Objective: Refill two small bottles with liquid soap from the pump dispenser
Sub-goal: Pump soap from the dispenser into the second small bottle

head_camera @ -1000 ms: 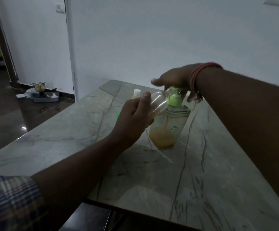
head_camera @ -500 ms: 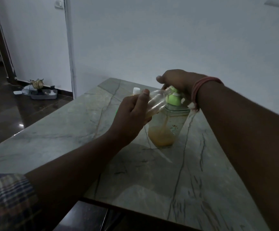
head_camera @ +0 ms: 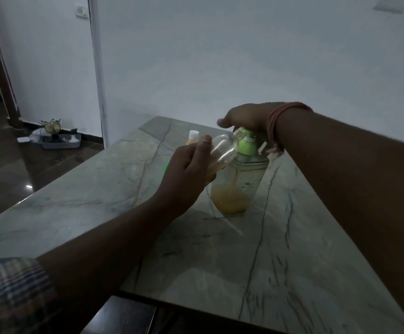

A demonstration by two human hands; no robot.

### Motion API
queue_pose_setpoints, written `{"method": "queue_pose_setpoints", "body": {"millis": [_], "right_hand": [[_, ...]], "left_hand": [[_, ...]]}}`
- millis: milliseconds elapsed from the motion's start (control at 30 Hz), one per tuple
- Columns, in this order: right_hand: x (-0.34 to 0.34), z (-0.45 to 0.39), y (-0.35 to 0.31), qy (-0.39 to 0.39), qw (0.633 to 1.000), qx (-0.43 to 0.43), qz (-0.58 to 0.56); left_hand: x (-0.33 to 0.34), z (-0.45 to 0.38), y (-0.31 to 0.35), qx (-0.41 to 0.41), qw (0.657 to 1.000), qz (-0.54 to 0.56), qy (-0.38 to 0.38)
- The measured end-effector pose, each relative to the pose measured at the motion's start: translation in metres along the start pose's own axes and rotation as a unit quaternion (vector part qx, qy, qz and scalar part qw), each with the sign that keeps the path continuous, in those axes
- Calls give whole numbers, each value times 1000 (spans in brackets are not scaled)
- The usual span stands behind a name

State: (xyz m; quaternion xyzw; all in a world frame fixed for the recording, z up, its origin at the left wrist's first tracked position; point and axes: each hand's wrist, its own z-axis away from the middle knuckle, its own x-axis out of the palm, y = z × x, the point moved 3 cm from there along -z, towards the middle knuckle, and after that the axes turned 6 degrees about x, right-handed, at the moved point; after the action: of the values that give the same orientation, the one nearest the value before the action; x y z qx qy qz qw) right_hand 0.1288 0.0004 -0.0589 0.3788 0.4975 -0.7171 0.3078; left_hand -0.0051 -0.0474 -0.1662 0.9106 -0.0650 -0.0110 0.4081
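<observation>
A clear pump dispenser (head_camera: 238, 189) with a green pump head (head_camera: 245, 143) stands mid-table, orange soap in its lower part. My right hand (head_camera: 249, 116) rests on top of the pump head, fingers curled over it. My left hand (head_camera: 186, 174) grips a small clear bottle (head_camera: 222, 150), tilted with its open mouth up against the pump's spout; a little orange liquid shows low in it. Behind my left hand stands a second small bottle (head_camera: 192, 137) with a white cap, mostly hidden. A small green cap (head_camera: 165, 167) lies on the table left of my hand.
The marble table (head_camera: 220, 273) runs from the white wall to a near edge at the bottom. A dark floor lies to the left, with a tray of small items (head_camera: 56, 141) by the wall.
My right hand rose a little on the pump head after pressing lower half a second ago. The left hand keeps the small bottle at the spout.
</observation>
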Motion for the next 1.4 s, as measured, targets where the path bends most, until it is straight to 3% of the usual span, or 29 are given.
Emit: {"method": "queue_pose_setpoints", "body": {"millis": [100, 200, 300, 400, 500, 767, 900, 1133, 1233, 1300, 1400], "right_hand": [[-3, -2, -2, 19, 999, -27, 5], [2, -7, -1, 21, 996, -52, -62], [0, -3, 0, 3, 1000, -17, -4], [-5, 0, -3, 21, 998, -45, 25], [1, -5, 2, 19, 995, -54, -80], [-2, 4, -4, 9, 999, -43, 32], [2, 0, -1, 40, 996, -66, -37], [-3, 5, -5, 33, 997, -30, 69], [-1, 1, -5, 66, 994, -79, 39], [2, 3, -3, 60, 995, -77, -5], [0, 2, -3, 59, 995, -75, 19]], "left_hand": [[0, -1, -2, 1, 1000, 8, -3], [-1, -3, -3, 1, 1000, 11, 3], [1, -1, -1, -7, 1000, 4, 1], [1, -1, -1, -3, 1000, -4, -3], [0, -3, -3, 7, 1000, -7, 7], [-1, -1, -3, 4, 1000, -8, 2], [-1, -2, -7, 6, 1000, -6, 11], [1, 0, -5, 0, 1000, -12, -4], [0, -2, -6, 9, 1000, 3, -2], [-1, -3, -7, 11, 1000, -1, 5], [0, -1, -6, 5, 1000, -7, -2]]}}
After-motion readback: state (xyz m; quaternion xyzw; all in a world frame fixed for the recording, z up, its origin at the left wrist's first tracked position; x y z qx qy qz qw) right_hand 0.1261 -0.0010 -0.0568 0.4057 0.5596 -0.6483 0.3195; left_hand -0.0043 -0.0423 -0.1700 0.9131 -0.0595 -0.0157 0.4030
